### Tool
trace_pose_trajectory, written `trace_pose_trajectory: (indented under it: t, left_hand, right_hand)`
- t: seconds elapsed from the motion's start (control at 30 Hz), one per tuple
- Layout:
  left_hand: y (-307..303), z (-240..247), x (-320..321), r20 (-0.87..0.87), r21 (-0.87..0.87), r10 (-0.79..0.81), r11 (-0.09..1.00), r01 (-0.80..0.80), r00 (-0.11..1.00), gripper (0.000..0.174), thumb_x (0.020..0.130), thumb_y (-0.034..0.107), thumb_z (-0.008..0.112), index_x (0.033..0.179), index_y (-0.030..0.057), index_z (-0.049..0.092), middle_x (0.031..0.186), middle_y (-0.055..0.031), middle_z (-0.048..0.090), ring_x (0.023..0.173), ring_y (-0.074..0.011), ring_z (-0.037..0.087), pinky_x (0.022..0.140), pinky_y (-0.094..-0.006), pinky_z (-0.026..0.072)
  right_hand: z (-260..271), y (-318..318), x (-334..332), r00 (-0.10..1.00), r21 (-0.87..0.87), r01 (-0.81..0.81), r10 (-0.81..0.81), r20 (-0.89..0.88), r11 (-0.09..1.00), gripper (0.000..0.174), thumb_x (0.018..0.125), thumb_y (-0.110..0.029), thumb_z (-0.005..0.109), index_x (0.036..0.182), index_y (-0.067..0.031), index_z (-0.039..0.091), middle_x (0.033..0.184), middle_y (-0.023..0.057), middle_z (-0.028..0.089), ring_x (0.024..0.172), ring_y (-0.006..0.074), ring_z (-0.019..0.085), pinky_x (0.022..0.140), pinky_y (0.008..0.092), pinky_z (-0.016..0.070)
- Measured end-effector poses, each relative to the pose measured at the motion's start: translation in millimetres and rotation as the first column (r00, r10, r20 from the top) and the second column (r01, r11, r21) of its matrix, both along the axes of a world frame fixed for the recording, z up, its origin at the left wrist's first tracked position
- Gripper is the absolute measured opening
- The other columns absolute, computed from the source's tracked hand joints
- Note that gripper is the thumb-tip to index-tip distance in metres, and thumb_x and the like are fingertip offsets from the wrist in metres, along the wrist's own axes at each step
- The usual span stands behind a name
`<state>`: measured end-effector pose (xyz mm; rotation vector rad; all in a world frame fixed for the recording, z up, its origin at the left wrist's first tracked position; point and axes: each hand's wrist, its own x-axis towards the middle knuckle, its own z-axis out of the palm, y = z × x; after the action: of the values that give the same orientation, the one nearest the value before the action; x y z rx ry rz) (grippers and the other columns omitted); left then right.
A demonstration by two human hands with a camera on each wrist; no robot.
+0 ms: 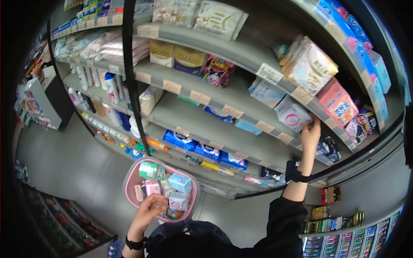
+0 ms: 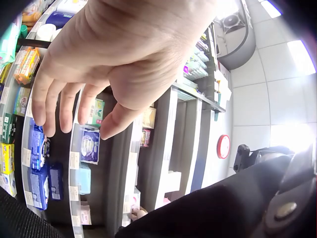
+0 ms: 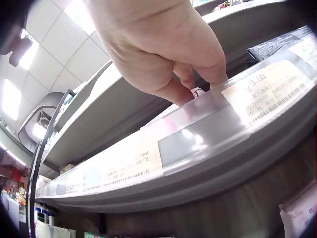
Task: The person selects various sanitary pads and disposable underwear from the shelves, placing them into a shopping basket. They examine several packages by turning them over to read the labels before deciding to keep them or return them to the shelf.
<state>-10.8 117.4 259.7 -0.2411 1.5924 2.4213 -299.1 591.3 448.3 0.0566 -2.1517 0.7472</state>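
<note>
In the head view my right hand (image 1: 310,135) reaches to the shelf at the right. Its fingers pinch the near corner of a pale grey pack of sanitary pads (image 1: 292,115) with a pink ring on its face. From the right wrist, thumb and fingers of the right hand (image 3: 168,54) dip behind the shelf's label strip, which hides most of the pack. My left hand (image 1: 150,211) hovers over the pink basket (image 1: 129,185), fingers relaxed and holding nothing. Inside the basket lie a blue pack (image 1: 180,182), a similar ringed pack (image 1: 178,201) and several other packs.
A light blue pack (image 1: 266,92) stands left of the ringed pack; a pink pack (image 1: 337,103) is on its right, a shelf higher. Price labels (image 1: 264,127) line the shelf edges. A dark upright post (image 1: 133,86) divides the shelving. The basket is by the lowest shelf.
</note>
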Motion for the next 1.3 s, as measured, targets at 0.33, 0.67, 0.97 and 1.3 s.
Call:
trace_pose_trajectory:
  t: [0.33, 0.67, 0.97, 1.3]
  left_hand:
    - [-33, -97, -24, -0.030, -0.502, 0.160, 0.851, -0.154, 0.987, 0.035, 0.077, 0.005, 0.070, 0.110, 0.0026, 0.057, 0.098, -0.0069, 0.060, 0.089, -0.0158, 0.059, 0.075, -0.0291, 0.0486]
    - [-37, -234, -54, 0.099, -0.942, 0.103, 0.331, 0.060, 0.990, 0.083, 0.065, 0.027, 0.080, 0.135, 0.0078, 0.041, 0.130, -0.0288, 0.041, 0.117, -0.0468, 0.046, 0.094, -0.0494, 0.0452]
    - [-24, -290, -102, 0.204, -0.970, 0.303, 0.191, 0.150, 0.931, 0.085, 0.068, 0.042, 0.078, 0.132, 0.0059, 0.036, 0.127, -0.0296, 0.040, 0.110, -0.0507, 0.050, 0.087, -0.0528, 0.0484]
    - [-30, -198, -59, 0.126, -0.417, 0.306, 0.879, -0.229, 0.944, 0.058, 0.071, 0.013, 0.073, 0.121, 0.0090, 0.043, 0.102, -0.0141, 0.059, 0.086, -0.0258, 0.062, 0.073, -0.0364, 0.0524]
  right_hand:
    - [-2, -50, 77, 0.977, -0.195, -0.179, 0.150, -0.155, 0.964, 0.036, 0.090, -0.003, 0.060, 0.125, 0.0008, 0.051, 0.125, 0.0113, 0.054, 0.111, 0.0226, 0.056, 0.095, 0.0344, 0.0457]
    - [-145, -103, 195, 0.716, -0.758, -0.164, 0.605, 0.349, 0.632, 0.012, 0.088, 0.002, 0.060, 0.098, -0.0025, 0.064, 0.091, 0.0047, 0.067, 0.083, 0.0097, 0.062, 0.076, 0.0240, 0.0490]
    - [-182, -122, 235, 0.693, -0.779, -0.028, 0.573, 0.437, 0.627, 0.013, 0.089, -0.004, 0.061, 0.102, -0.0002, 0.063, 0.096, 0.0099, 0.068, 0.084, 0.0176, 0.066, 0.077, 0.0274, 0.0505]
    - [-182, -124, 241, 0.702, -0.794, -0.002, 0.566, 0.432, 0.608, 0.020, 0.088, -0.001, 0.061, 0.108, -0.0008, 0.061, 0.100, 0.0098, 0.067, 0.088, 0.0173, 0.065, 0.079, 0.0281, 0.0505]
